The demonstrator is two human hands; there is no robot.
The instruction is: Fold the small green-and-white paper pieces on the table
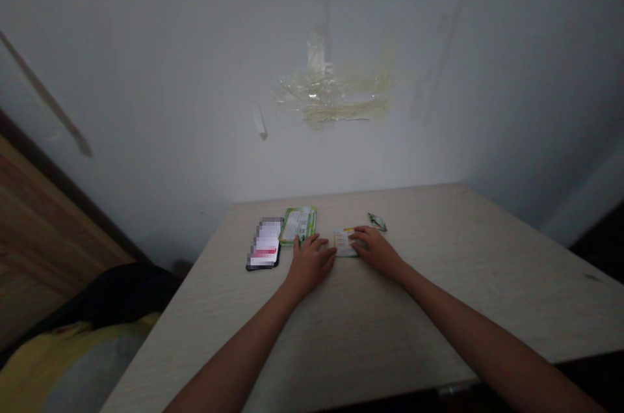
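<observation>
A small flat packet (344,244) with a white printed face, green along its lower edge and yellow at the top, lies on the table between my hands. My right hand (377,252) rests on its right side, fingers over the face and edge, holding it. At the packet's left edge is the thumb of my left hand (312,261), whose fingers are spread on the tabletop. Those fingertips reach the lower edge of a larger green and white printed packet (298,224). Beyond my right hand lies a small crumpled green and white wrapper piece (377,222).
A phone (266,244) with a lit, blurred screen lies left of the larger packet. The pale wooden table (390,335) meets a wall (195,75) marked with old tape (336,101). Yellow and grey cloth (73,361) and a wooden panel (34,244) are at the left.
</observation>
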